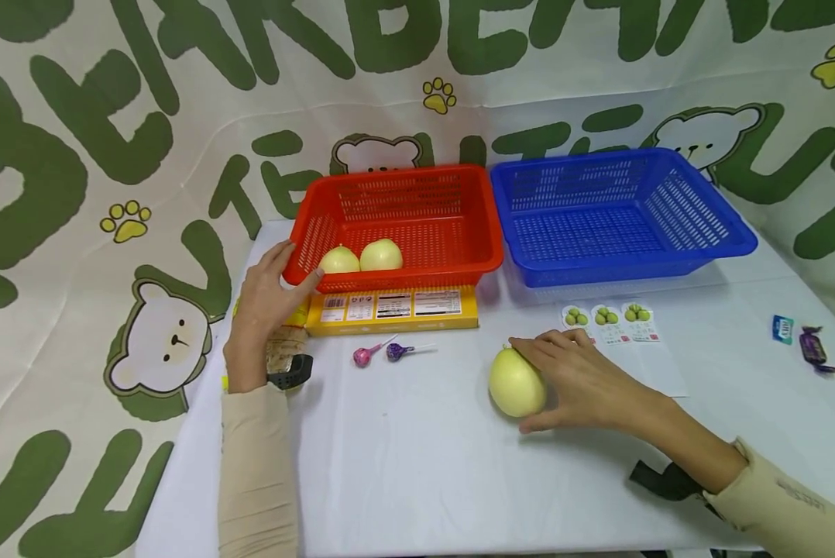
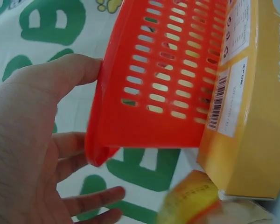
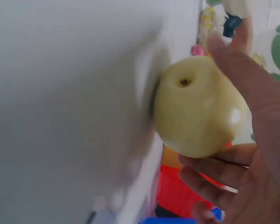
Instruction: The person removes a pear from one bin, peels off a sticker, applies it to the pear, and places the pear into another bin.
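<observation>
Head view: your right hand [image 1: 585,380] is grasping a pale yellow fruit [image 1: 515,384], thumb on the near side and fingertips on the far side, at the middle of the white table [image 1: 403,473]; you are leaving it unclear whether the fruit is touching the tabletop. Your left hand [image 1: 260,298] is resting at the near left corner of the red basket [image 1: 438,277], where two more fruits [image 1: 381,256] are lying side by side. Just in front of that basket, a yellow box [image 1: 379,328] is lying, with a pink lollipop [image 1: 362,356] and a purple lollipop [image 1: 394,352] nearer to you. The blue basket [image 1: 606,270] is standing to the right of the red one, and picture cards [image 1: 606,316] are lying beyond your right hand

Left wrist view: your thumb is touching the red basket's rim, and your other fingers are reaching loosely past its corner, released rather than clenched. The yellow box is sitting just beside the basket wall

Right wrist view: your thumb and fingers are curving around the fruit from opposite sides, its dimpled end facing the camera
</observation>
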Available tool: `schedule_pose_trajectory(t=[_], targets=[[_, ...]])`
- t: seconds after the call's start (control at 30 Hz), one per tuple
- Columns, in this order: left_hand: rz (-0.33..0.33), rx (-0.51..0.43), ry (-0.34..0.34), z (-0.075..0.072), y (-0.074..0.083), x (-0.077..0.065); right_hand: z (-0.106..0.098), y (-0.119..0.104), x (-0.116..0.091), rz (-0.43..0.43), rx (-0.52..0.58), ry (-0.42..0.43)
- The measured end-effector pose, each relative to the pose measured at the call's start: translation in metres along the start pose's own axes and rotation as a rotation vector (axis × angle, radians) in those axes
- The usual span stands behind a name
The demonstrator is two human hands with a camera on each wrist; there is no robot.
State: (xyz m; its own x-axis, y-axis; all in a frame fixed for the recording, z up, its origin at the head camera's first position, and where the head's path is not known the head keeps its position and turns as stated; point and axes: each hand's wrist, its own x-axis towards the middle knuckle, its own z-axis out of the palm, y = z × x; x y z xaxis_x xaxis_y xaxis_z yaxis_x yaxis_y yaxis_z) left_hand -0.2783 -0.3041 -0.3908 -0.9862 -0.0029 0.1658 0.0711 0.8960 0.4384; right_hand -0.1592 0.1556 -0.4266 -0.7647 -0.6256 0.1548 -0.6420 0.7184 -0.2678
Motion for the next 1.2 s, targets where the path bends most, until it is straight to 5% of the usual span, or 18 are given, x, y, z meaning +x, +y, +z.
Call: schedule_pose_trajectory(t=[0.17,0.33,0.47,0.6,0.73,0.87,1.03,1.2], targets=[[0.098,-0.011,0.194,-0.007,0.033,-0.004,-0.024,0.021,-0.012,0.085,0.104,0.028],[0.369,-0.185,0.34,-0.007,0.102,-0.025,-0.052,0.064,-0.024,0.111,0.004,0.205],[0.658,-0.249,0.323,0.022,0.178,-0.054,-0.065,0.101,-0.036,0.195,-0.086,0.266],[0.825,-0.212,0.159,0.079,0.25,-0.091,-0.062,0.135,-0.045,0.278,-0.082,0.26],[0.834,-0.065,-0.003,0.144,0.299,-0.124,-0.046,0.158,-0.05,0.316,-0.052,0.231],[0.745,0.132,-0.071,0.191,0.325,-0.135,-0.029,0.168,-0.054,0.338,-0.01,0.202],[0.595,0.296,-0.134,0.224,0.344,-0.127,-0.021,0.173,-0.059,0.314,0.029,0.235],[0.563,0.364,-0.167,0.237,0.355,-0.122,-0.039,0.167,-0.068,0.291,0.07,0.243]])
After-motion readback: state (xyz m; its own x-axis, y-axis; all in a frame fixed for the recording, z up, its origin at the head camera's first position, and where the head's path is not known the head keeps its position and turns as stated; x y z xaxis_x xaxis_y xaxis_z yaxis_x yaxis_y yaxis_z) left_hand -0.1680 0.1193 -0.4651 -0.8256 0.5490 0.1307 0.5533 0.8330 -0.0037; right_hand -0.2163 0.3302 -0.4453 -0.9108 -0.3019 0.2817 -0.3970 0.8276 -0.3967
